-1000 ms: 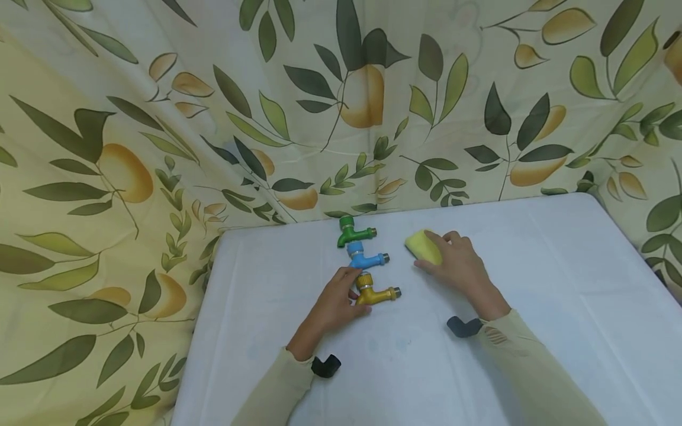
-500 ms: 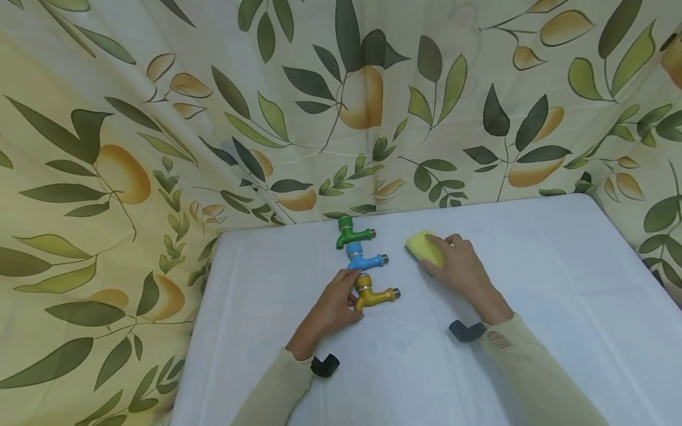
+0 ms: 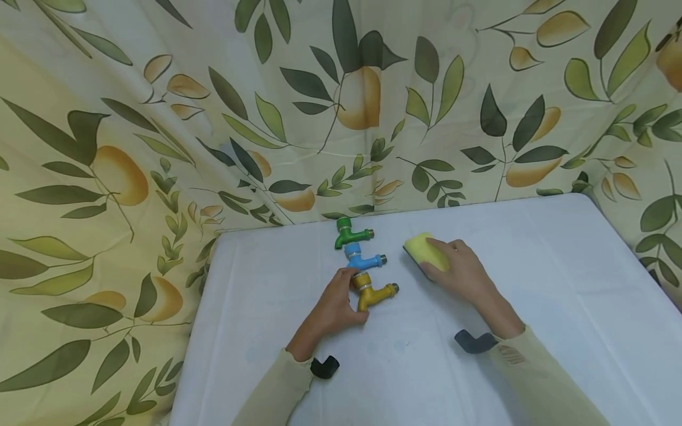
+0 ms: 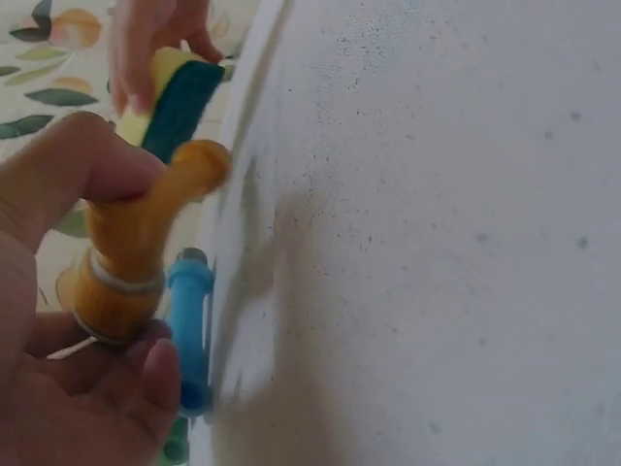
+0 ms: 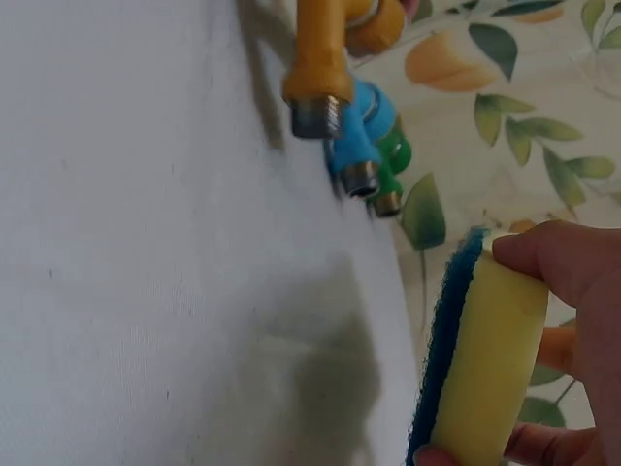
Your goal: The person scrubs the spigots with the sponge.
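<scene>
- Landmark: the yellow tap point(image 3: 375, 294), lying on the white-covered table point(image 3: 559, 284). All positions below are given relative to it.
- Nearest the person: two cream sleeves point(image 3: 277, 390), each with a black wrist-camera mount, lie on the near side of the yellow tap.
- Left hand point(image 3: 333, 305): positioned directly left of the yellow tap, on its near side. The thumb and fingers are curled round the tap's collar end and grip it. In the left-wrist view the thumb point(image 4: 92, 160) presses the tap body point(image 4: 131, 243) from above, with the other fingertips closing in from below.
- Yellow tap orientation: spout end with metal thread points right and slightly away; the right-wrist view shows the threaded end point(image 5: 315, 115) raised just off the cloth.
- Right hand point(image 3: 460, 269): right of the yellow tap and a little farther back, well apart from it. The fingers are curled over a sponge point(image 3: 426, 251) and hold it; the right-wrist view shows the thumb and fingertips pinching its yellow foam side point(image 5: 495, 369), with the blue scouring layer facing the taps.
- Blue tap point(image 3: 363, 259): just beyond the yellow tap, close behind it, lying on the cloth.
- Green tap point(image 3: 350, 234): beyond the blue tap, farthest from the yellow tap in the row, near the table's rear edge.
- Farthest: a leaf-and-fruit printed curtain point(image 3: 341, 106) hangs behind and to the left of the table.
</scene>
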The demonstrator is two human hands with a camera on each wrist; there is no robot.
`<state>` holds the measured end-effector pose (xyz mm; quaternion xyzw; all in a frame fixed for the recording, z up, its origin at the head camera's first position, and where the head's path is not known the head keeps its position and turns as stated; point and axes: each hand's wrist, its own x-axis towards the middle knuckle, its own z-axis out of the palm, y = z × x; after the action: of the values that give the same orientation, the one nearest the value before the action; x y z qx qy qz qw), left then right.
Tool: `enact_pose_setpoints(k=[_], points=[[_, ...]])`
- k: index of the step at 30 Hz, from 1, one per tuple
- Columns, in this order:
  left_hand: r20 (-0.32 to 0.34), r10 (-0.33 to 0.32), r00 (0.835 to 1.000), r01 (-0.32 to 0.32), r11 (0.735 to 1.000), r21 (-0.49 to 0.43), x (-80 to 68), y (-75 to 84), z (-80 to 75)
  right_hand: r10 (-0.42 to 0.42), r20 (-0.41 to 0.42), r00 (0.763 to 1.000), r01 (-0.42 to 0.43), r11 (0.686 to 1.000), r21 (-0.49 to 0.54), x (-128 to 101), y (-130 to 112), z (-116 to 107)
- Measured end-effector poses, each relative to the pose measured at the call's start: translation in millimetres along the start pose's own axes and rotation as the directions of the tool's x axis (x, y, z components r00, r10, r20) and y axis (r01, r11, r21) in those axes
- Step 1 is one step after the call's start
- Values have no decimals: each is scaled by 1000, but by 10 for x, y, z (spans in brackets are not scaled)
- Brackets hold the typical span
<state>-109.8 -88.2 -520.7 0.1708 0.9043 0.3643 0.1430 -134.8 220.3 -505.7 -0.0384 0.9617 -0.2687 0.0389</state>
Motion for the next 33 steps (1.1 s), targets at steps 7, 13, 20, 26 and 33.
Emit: enact_pose_setpoints(k=[7,13,20,26,33], points=[[-135,154,979,-168,981,-101,23,4,0,-75,-62,995,80,993,85,-234,-362,-98],[-293,324,900,-376,915,-143,57,35,26,-278,-176,944,279,960,-23,-421,-535,-118],[-341,397,852,-452,886,-99,21,177,-10,-343,-297,891,341,938,-62,-454,-625,-148],[-373,438,818,-484,874,-36,-9,306,-66,-491,-366,791,465,870,-162,-524,-692,-233],[-372,485,791,-522,853,1,-32,425,-90,-487,-376,788,476,870,-129,-541,-775,-274]])
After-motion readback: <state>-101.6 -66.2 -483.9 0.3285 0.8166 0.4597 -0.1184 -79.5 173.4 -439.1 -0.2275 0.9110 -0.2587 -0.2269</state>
